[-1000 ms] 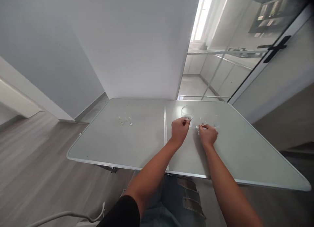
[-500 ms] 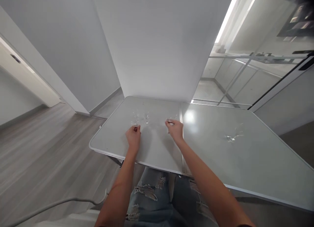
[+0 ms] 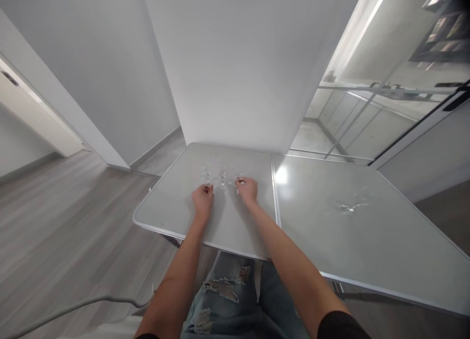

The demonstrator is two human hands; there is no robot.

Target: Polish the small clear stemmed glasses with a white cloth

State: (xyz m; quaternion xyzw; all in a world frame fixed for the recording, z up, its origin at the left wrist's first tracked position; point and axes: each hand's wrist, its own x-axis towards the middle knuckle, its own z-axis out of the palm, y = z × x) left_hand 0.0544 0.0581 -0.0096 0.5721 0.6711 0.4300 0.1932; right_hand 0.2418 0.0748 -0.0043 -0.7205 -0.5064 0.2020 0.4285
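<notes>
Over the left half of the grey table [image 3: 176,202], both my hands work close together. My left hand [image 3: 203,201] is closed in a pinch at the base of a clear, glass-like piece [image 3: 207,174] with thin shiny outlines. A similar clear piece [image 3: 223,178], with a small white patch at its foot, stands between the hands, touched by neither. My right hand [image 3: 248,189] pinches another transparent piece [image 3: 240,175], mostly hidden behind the fingers. The exact kind of these see-through things is too faint to tell.
Farther right on the table lies another clear, shiny object [image 3: 348,209]. A metal seam [image 3: 274,192] divides the tabletop. White wall [image 3: 235,84] rises behind it, with a glazed partition [image 3: 341,119] at the right. A grey cable [image 3: 99,299] runs at lower left.
My right hand has moved left, bringing its clear piece nearer the middle one. My left hand has shifted slightly right and stays pinched. The camera view has moved slightly.
</notes>
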